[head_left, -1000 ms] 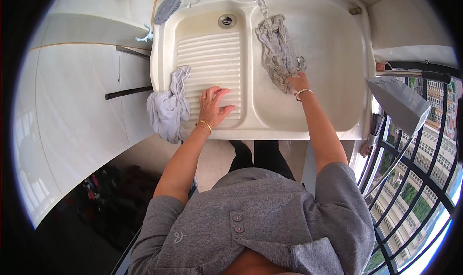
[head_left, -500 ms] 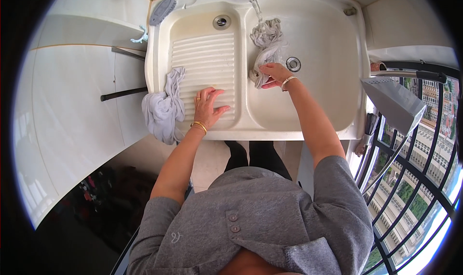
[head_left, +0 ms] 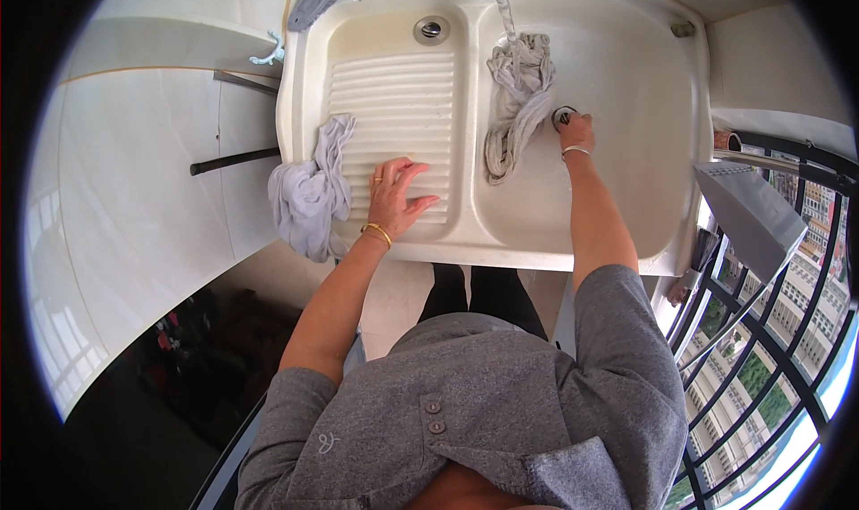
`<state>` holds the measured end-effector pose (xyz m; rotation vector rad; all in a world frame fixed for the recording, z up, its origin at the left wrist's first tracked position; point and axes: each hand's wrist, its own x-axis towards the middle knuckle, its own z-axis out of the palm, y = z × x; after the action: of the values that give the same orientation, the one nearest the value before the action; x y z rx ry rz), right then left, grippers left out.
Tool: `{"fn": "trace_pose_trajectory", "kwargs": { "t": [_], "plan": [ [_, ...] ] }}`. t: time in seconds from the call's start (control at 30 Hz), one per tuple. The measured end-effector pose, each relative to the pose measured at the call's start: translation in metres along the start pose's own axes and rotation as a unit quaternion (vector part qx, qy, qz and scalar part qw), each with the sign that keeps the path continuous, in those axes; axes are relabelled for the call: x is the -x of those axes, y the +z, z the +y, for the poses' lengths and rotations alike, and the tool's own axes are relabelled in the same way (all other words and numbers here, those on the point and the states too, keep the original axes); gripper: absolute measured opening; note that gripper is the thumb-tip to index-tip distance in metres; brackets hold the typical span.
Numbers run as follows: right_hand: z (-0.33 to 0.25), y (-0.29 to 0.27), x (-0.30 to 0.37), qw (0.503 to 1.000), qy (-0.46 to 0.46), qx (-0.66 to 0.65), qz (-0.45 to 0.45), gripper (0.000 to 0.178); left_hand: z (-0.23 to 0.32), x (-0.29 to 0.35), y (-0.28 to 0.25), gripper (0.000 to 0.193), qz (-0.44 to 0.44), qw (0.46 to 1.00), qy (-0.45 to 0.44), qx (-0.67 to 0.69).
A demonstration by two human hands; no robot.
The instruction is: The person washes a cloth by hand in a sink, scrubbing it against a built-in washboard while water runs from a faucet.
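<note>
Our left hand curves loosely, thumb and fingers parted. Our right hand reaches farther forward, fingers drawn close together.

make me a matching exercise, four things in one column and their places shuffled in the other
1. left hand
2. right hand
3. brush
4. beige cloth

A. under the running water
B. at the back left corner of the sink
C. over the ridges
D. at the right drain

Pairs: 1-C, 2-D, 3-B, 4-A
</note>
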<state>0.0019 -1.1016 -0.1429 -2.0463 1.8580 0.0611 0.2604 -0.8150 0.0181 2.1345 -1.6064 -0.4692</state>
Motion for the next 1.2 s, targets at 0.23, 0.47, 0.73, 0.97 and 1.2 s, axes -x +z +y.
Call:
{"fn": "trace_pose_trajectory", "kwargs": {
  "t": [0.23, 0.47, 0.73, 0.97, 1.2],
  "plan": [
    [0.010, 0.002, -0.002, 0.999, -0.022, -0.026, 0.017, 0.029, -0.002, 0.000, 0.002, 0.058, -0.001, 1.000, 0.001, -0.001],
    [-0.039, 0.004, 0.070, 0.961, 0.077, -0.164, -0.211, 0.088, 0.000, 0.000, 0.001, 0.057, -0.006, 1.000, -0.010, -0.002],
    [-0.052, -0.008, 0.087, 0.984, 0.004, -0.077, -0.161, 0.055, 0.000, -0.004, 0.002, 0.057, 0.001, 1.000, -0.004, 0.025],
    [-0.135, -0.165, 0.122, 0.951, -0.162, -0.226, -0.138, 0.032, -0.003, -0.020, 0.005, 0.062, 0.018, 0.980, -0.033, 0.196],
    [-0.211, -0.257, 0.167, 0.820, -0.257, -0.450, -0.245, 0.024, 0.050, -0.092, 0.015, 0.060, 0.078, 0.877, -0.039, 0.472]
  ]
}}
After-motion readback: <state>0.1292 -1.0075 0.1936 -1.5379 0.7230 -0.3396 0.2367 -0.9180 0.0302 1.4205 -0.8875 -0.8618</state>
